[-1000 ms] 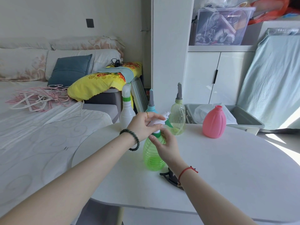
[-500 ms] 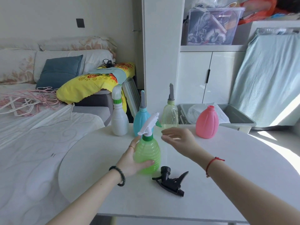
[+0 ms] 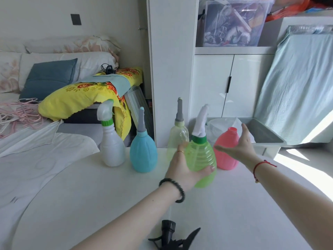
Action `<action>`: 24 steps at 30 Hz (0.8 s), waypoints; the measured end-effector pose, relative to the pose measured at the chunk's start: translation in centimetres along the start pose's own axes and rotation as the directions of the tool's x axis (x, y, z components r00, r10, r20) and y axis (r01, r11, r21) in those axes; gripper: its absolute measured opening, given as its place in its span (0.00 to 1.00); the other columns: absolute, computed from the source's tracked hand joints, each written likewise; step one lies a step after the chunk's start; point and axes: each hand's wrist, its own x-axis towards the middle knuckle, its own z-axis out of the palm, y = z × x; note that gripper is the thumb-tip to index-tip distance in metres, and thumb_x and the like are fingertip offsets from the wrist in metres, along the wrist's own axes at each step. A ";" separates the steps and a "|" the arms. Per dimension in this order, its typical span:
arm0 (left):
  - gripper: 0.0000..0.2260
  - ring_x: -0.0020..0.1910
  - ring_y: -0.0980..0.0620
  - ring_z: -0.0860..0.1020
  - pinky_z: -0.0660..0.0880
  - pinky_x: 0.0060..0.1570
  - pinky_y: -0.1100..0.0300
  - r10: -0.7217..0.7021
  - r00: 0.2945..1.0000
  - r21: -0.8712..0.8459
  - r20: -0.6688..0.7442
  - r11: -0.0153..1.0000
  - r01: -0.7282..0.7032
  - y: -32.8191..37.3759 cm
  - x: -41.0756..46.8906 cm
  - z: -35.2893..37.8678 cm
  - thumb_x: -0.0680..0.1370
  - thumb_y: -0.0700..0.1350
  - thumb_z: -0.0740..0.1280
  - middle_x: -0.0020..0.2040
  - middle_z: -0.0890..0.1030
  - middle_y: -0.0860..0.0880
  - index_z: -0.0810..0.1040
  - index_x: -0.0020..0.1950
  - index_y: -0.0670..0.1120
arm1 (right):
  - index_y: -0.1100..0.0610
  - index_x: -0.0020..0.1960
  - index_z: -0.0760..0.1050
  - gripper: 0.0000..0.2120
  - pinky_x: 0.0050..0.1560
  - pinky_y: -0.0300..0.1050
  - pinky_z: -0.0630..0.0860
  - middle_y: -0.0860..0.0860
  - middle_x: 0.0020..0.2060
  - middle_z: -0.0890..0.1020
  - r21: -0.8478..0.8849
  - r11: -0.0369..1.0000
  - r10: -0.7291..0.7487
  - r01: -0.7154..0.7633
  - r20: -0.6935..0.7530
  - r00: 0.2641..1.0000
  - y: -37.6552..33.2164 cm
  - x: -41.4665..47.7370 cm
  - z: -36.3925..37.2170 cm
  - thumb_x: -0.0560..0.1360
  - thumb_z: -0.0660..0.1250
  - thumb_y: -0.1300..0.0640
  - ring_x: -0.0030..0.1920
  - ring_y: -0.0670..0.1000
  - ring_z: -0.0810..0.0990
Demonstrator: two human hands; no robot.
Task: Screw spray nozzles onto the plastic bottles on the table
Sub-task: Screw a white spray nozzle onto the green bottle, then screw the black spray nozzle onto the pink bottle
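Observation:
My left hand (image 3: 185, 167) grips the belly of a green ribbed bottle (image 3: 202, 157) with a white spray nozzle (image 3: 200, 123) and green collar on top. The bottle stands among the row at the table's far side. Just right of it is a pink bottle (image 3: 227, 156) with an open neck and no nozzle. My right hand (image 3: 239, 145) hovers open in front of the pink bottle, fingers spread, holding nothing. A loose black spray nozzle (image 3: 171, 235) lies on the white table (image 3: 90, 204) near the front edge.
A white bottle (image 3: 111, 147), a blue bottle (image 3: 143, 152) and a pale yellow bottle (image 3: 177, 134), each with a nozzle, stand in the back row. Behind the table sit a grey bin (image 3: 268, 139), a white cabinet (image 3: 230, 83) and a bed (image 3: 36, 141) at left.
My left hand has carried the green bottle from the table's middle to the back row beside the pink bottle. My right hand moved right, toward the pink bottle. The camera came closer.

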 end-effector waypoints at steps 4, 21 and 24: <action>0.34 0.61 0.53 0.69 0.67 0.59 0.61 -0.045 0.999 0.033 -0.017 0.998 0.046 -0.7 2.0 4.7 0.64 0.57 0.73 0.62 0.69 0.53 0.58 0.64 0.55 | 0.51 0.70 0.53 0.48 0.61 0.54 0.69 0.58 0.66 0.68 0.015 0.999 -0.031 0.032 -0.027 0.999 2.0 1.4 0.6 0.58 0.78 0.50 0.65 0.59 0.68; 0.34 0.75 0.54 0.49 0.47 0.71 0.64 -0.154 0.988 -0.114 -0.016 0.982 0.151 -0.9 1.9 8.7 0.76 0.57 0.56 0.76 0.49 0.47 0.44 0.74 0.44 | 0.32 0.53 0.64 0.29 0.39 0.38 0.73 0.40 0.45 0.77 0.149 0.948 -0.288 0.280 0.037 0.957 1.8 -8.1 -9.7 0.54 0.71 0.39 0.45 0.41 0.78; 0.30 0.73 0.61 0.54 0.52 0.66 0.73 -0.010 0.997 -0.293 0.079 0.955 0.033 -0.1 -2.9 6.1 0.72 0.67 0.53 0.73 0.56 0.58 0.49 0.70 0.58 | 0.35 0.52 0.66 0.28 0.40 0.39 0.77 0.43 0.45 0.80 0.246 0.921 -0.348 0.303 0.167 0.922 -1.4 -10.6 -8.9 0.54 0.71 0.40 0.44 0.39 0.80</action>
